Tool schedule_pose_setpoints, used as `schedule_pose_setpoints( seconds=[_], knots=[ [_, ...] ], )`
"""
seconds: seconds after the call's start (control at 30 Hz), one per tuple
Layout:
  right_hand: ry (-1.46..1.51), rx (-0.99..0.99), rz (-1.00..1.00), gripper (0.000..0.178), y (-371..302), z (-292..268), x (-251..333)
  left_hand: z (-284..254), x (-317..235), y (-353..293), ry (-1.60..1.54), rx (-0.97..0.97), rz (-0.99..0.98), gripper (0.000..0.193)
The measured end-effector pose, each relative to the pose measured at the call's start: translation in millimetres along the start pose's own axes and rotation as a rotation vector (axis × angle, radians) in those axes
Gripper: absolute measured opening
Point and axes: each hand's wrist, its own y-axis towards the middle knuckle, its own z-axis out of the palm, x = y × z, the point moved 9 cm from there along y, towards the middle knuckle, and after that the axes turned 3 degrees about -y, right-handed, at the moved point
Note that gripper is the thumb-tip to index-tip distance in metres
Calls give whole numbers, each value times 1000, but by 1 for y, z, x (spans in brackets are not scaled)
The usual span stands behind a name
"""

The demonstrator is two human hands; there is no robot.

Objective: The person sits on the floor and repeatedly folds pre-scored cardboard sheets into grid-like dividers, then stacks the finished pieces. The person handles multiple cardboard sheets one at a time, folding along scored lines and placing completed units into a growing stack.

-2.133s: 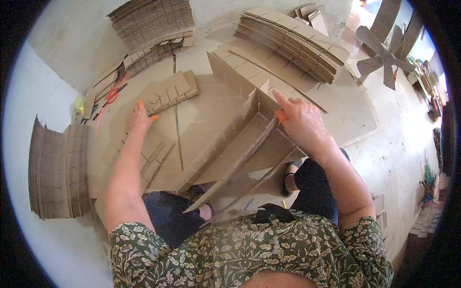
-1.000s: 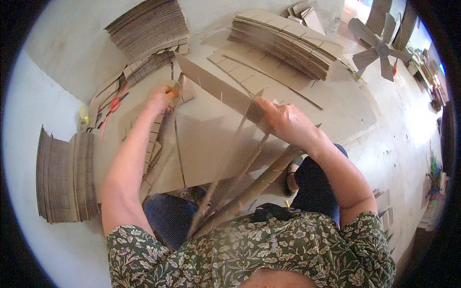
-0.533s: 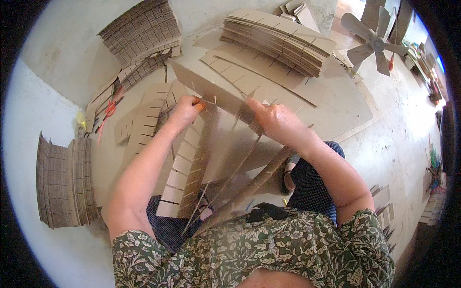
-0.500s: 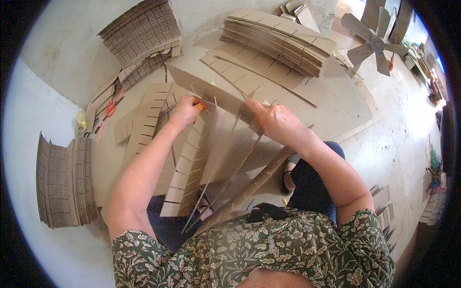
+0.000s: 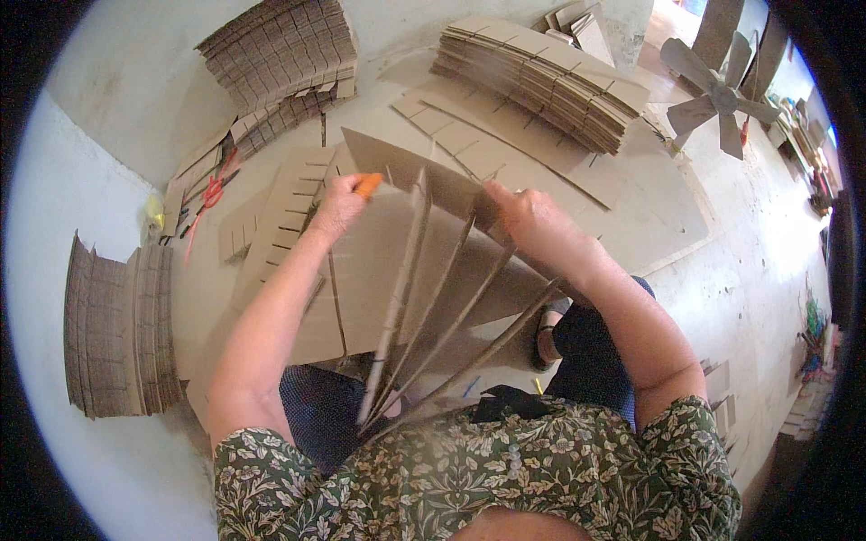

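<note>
Fanned upright toward the body: four slotted cardboard strips (image 5: 433, 316). Pinched at their far ends, a crosswise cardboard strip (image 5: 415, 180), left hand (image 5: 338, 203) and right hand (image 5: 528, 221) each in closed grip on it. Beyond the grip, stacked cardboard (image 5: 541, 81) on the floor (image 5: 108, 108).

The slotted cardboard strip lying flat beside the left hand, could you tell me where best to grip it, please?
Probably pinch the slotted cardboard strip along its uncut long edge, coming from the left, outer side: the slits open toward the left hand, so the tabs there would likely bend, and the held divider assembly crowds that side.
</note>
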Motion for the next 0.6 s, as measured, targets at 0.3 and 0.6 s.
schedule_pose_setpoints(
  seconds=[0.3,0.6],
  knots=[
    [-46,83,0,39,25,21,-20,-73,66,15,894,-463,-117,47],
    [-161,24,-61,51,56,15,-21,-117,126,27,867,-179,-213,44]
  ],
)
